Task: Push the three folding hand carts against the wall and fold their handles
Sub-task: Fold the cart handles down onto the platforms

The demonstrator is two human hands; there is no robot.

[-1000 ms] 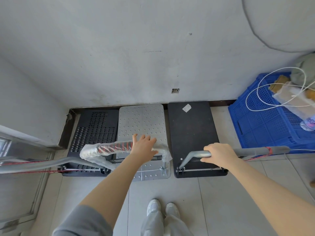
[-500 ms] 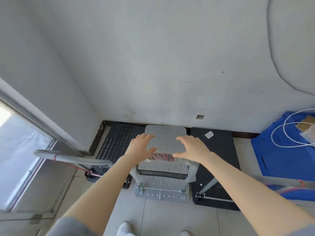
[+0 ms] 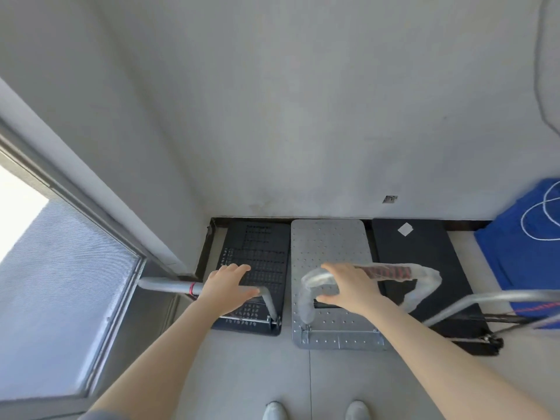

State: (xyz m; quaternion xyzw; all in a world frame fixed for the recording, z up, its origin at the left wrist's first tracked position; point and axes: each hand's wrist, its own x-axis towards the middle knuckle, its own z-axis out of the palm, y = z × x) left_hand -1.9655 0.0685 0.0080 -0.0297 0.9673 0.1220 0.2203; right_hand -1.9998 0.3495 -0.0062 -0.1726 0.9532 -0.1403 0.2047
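Three hand carts stand side by side with their far ends at the wall: a black perforated cart, a silver cart and a plain black cart. My left hand lies over the black perforated cart's grey handle, thumb tucked under the bar. My right hand holds the left bend of the silver cart's handle, which is wrapped in plastic with a red grip. The plain black cart's silver handle is raised and leans off to the right.
A blue plastic crate with a white cable stands right of the carts. A window and its frame run along the left side. My white shoes stand on the tiled floor just behind the carts.
My left hand left the silver cart's handle and went left onto the perforated cart's grey handle. My right hand closed on the wrapped handle. One second ago it held the plain black cart's handle.
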